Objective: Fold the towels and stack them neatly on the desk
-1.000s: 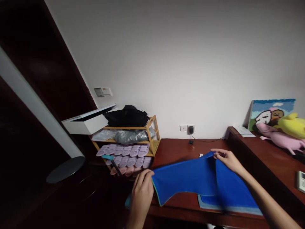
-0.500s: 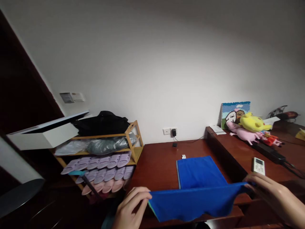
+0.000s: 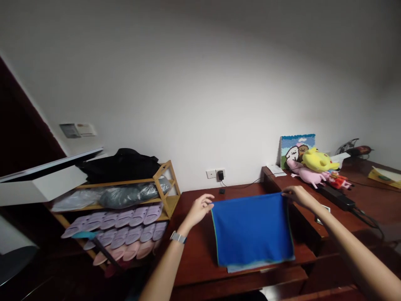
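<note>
A blue cloth (image 3: 252, 228) with a green edge hangs stretched over the dark red wooden table (image 3: 200, 251). My left hand (image 3: 200, 207) pinches its upper left corner. My right hand (image 3: 296, 195) pinches the upper right corner. The cloth's lower edge rests on a paler blue cloth (image 3: 247, 266) lying flat on the table, of which only a strip shows. A watch (image 3: 178, 237) is on my left wrist.
A bamboo shoe rack (image 3: 125, 209) with several purple and pink slippers stands at the left, with a black bag (image 3: 120, 165) and a white box (image 3: 40, 184) on top. Plush toys (image 3: 313, 165), a picture, a power strip and a cable lie on the raised shelf at the right.
Both hands have carried the cloth's held edge away from me to the far side of the table, laying it over the flat cloth. The view has shifted right.
</note>
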`<action>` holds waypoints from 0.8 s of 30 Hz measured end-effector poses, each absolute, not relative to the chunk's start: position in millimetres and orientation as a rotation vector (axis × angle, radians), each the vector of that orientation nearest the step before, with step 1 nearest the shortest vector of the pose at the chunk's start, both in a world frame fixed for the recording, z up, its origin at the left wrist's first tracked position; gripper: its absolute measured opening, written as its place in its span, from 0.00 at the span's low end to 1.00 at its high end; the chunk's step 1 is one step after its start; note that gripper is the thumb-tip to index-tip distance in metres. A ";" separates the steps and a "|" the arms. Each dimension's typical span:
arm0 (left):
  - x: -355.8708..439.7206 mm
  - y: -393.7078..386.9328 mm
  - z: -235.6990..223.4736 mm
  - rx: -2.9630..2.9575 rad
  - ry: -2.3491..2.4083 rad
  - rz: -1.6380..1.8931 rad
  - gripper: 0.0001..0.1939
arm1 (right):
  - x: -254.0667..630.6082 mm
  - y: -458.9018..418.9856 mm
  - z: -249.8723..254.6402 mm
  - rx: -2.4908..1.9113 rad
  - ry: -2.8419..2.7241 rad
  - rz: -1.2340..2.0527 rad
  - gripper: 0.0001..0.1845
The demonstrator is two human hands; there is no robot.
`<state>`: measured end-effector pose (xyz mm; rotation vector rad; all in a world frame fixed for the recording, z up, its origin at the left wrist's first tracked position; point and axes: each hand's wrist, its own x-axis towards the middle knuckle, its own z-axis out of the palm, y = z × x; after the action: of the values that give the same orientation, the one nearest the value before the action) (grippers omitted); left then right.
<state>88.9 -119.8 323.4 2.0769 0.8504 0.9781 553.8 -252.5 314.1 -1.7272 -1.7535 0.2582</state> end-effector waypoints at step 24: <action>104.3 -223.8 32.6 2.180 1.113 1.252 0.19 | 532.3 -332.4 12.6 -1.811 -1.267 0.094 0.22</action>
<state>104.3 -223.8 32.6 2.1805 1.1131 1.2521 532.3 -332.4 12.6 -1.8110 -1.2671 0.0945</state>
